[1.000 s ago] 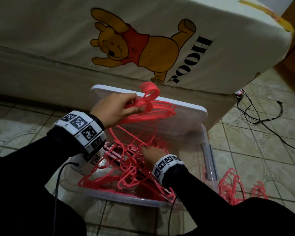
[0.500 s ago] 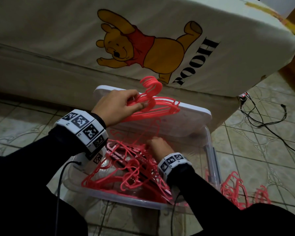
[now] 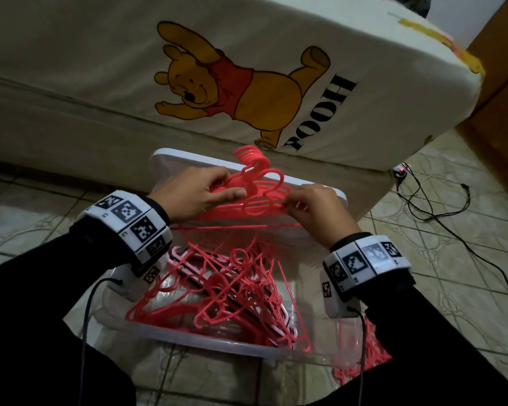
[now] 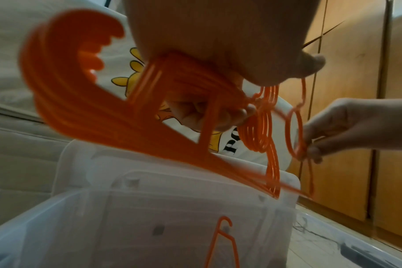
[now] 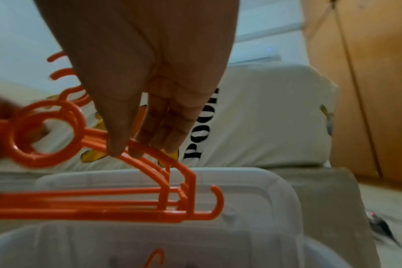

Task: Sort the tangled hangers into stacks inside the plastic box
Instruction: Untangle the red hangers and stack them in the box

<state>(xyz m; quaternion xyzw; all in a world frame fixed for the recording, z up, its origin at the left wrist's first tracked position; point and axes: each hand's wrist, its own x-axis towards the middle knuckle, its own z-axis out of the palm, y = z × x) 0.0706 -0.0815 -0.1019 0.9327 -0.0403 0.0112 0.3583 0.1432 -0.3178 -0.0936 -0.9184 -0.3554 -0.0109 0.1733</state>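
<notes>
My left hand [image 3: 200,191] grips a stack of pink hangers [image 3: 255,189] above the far end of the clear plastic box [image 3: 217,344]; the stack of hangers [image 4: 131,101] fans out under my palm in the left wrist view. My right hand [image 3: 311,206] pinches the right shoulder of the hangers [image 5: 170,181] between thumb and fingertips [image 5: 117,150]. Below both hands a tangled pile of pink hangers [image 3: 232,288] fills the box. The box lid [image 3: 170,159] leans upright behind it.
A mattress with a cartoon bear print [image 3: 232,92] stands right behind the box. More pink hangers [image 3: 376,353] lie on the tiled floor at the box's right. Black cables [image 3: 440,212] trail over the tiles to the right, beside a wooden wardrobe [image 3: 505,92].
My right hand has come up out of the tangled pile in the box and taken hold of the right end of the stack held in my left hand.
</notes>
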